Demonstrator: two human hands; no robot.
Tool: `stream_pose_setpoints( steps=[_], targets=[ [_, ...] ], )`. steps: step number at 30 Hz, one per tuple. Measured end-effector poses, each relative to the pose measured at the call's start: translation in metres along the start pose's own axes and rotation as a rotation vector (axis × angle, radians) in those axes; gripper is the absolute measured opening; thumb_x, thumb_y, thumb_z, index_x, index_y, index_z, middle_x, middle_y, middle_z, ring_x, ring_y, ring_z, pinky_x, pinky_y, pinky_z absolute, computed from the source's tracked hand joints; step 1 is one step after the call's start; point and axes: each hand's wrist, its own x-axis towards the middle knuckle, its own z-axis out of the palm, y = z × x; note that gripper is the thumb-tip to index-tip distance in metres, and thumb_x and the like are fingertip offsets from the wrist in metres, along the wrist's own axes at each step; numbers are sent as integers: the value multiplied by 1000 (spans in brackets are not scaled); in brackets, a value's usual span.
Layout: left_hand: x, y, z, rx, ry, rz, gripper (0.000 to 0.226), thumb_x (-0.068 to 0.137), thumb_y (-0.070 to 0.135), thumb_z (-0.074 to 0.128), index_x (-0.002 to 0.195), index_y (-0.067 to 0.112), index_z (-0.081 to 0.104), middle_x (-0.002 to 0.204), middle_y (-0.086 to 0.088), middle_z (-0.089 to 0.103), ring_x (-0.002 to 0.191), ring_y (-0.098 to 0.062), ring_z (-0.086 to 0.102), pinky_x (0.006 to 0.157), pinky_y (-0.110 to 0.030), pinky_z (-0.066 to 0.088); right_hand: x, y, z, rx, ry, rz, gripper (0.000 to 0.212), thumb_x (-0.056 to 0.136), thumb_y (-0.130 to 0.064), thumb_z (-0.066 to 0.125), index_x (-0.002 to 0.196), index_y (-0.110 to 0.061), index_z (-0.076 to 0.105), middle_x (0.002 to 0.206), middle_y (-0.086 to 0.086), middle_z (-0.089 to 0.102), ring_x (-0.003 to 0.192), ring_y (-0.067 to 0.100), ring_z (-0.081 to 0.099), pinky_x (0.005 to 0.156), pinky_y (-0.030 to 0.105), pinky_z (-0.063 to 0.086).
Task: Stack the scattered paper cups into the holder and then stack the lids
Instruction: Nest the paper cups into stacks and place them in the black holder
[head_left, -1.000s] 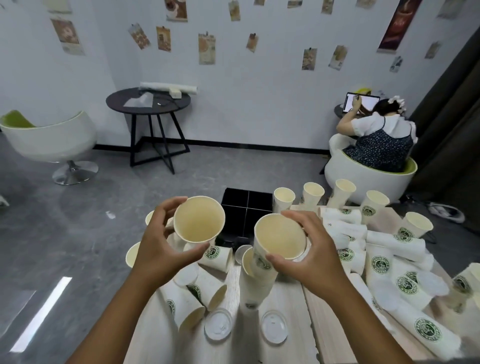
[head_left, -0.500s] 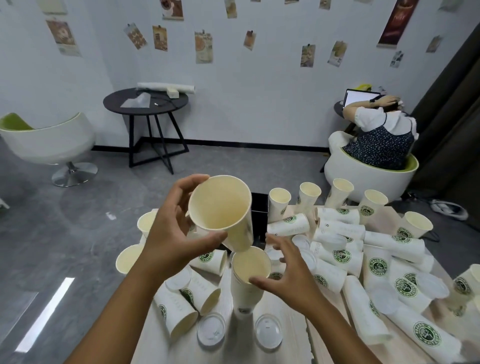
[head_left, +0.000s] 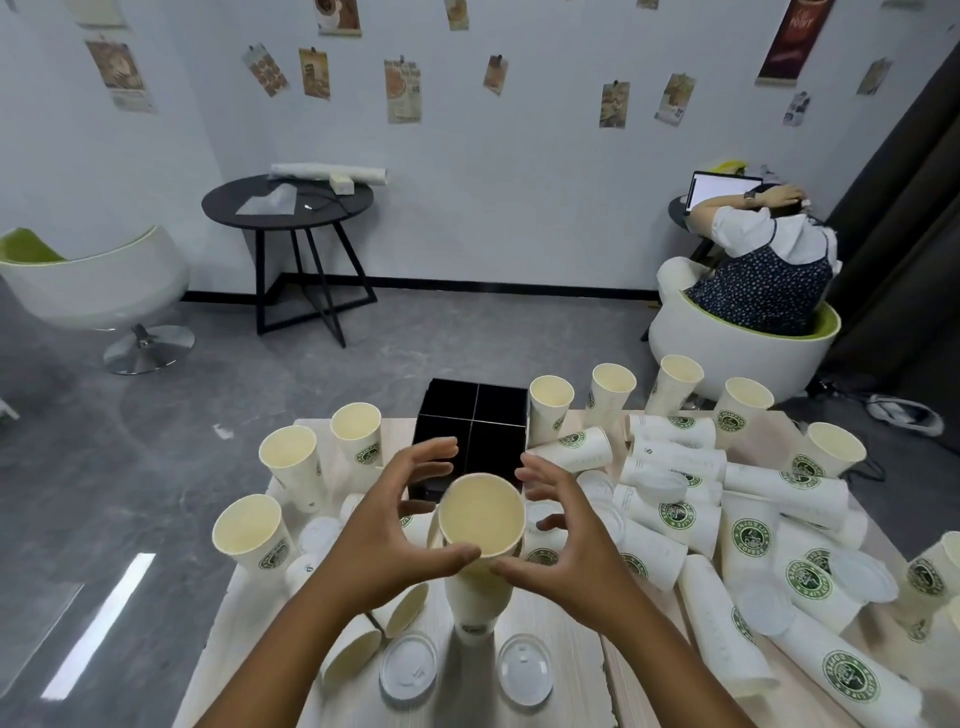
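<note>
I have a short stack of nested cups (head_left: 478, 551) standing upright on the wooden table (head_left: 561, 675), just in front of the black four-cell holder (head_left: 475, 434). My left hand (head_left: 387, 535) and right hand (head_left: 563, 540) cup the top rim from either side: the thumbs touch the near edge of the rim, the other fingers are spread and curved round it without clamping, so neither hand really grips the stack. To do this step well, I judge that I should press the top cup straight down with even pressure from both sides until it seats, keeping the stack vertical so it doesn't lean and topple onto the two clear lids (head_left: 408, 670) lying by its base. Loose cups (head_left: 670, 460) lie all over the right side; I'd gather those next before lifting the stack into a holder cell.
</note>
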Motion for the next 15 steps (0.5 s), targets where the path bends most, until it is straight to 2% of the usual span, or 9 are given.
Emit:
stream_pose_setpoints(
  steps=[4, 8, 10, 15],
  targets=[
    [-6, -22, 4, 35, 9, -65, 91, 63, 45, 90, 143, 44, 48, 143, 25, 56, 136, -1, 52, 105, -39, 54, 0, 11, 2, -33, -40, 2, 97, 66, -55, 88, 146, -55, 33, 145, -34, 41, 132, -2, 46, 102, 31, 50],
    [-11, -40, 15, 80, -17, -118, 85, 63, 50, 87, 140, 49, 51, 141, 27, 55, 133, 2, 52, 100, -26, 54, 4, 20, 9, -56, -87, 5, 86, 69, -55, 85, 140, -57, 37, 139, -40, 38, 128, -7, 43, 96, 20, 48],
    [-12, -46, 22, 101, -27, -130, 81, 65, 51, 87, 139, 50, 52, 141, 29, 55, 131, 3, 53, 97, -22, 53, 6, 27, 14, -59, -110, -1, 83, 70, -55, 84, 140, -54, 40, 140, -34, 41, 130, -2, 44, 95, 21, 49],
    [-13, -59, 30, 92, -2, -165, 78, 72, 37, 92, 137, 53, 53, 139, 31, 58, 130, 4, 54, 96, -28, 54, 8, 39, 21, -16, -128, 10, 77, 72, -51, 86, 136, -52, 45, 138, -31, 46, 125, -2, 48, 92, 24, 53]
  ],
)
